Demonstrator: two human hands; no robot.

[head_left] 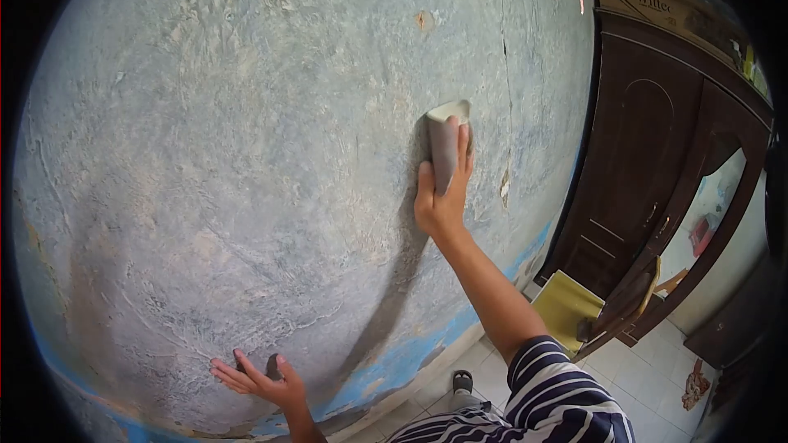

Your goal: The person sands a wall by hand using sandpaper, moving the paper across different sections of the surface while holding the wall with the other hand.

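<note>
You face a rough grey-blue wall (246,156) with flaking patches, while to your right stands a dark wooden wardrobe (636,164), with a yellow chair (566,303) on the white-tiled floor (648,377).

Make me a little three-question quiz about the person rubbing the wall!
1. True or false: the right hand presses a folded grey sanding sheet against the wall.
2. What does the left hand do? A) holds a brush B) rests flat on the wall, fingers spread C) hangs in the air
3. Fill in: the band of paint low on the wall is ____.

Key
1. True.
2. B.
3. Blue; the blue band runs just above the tiled floor.
</note>
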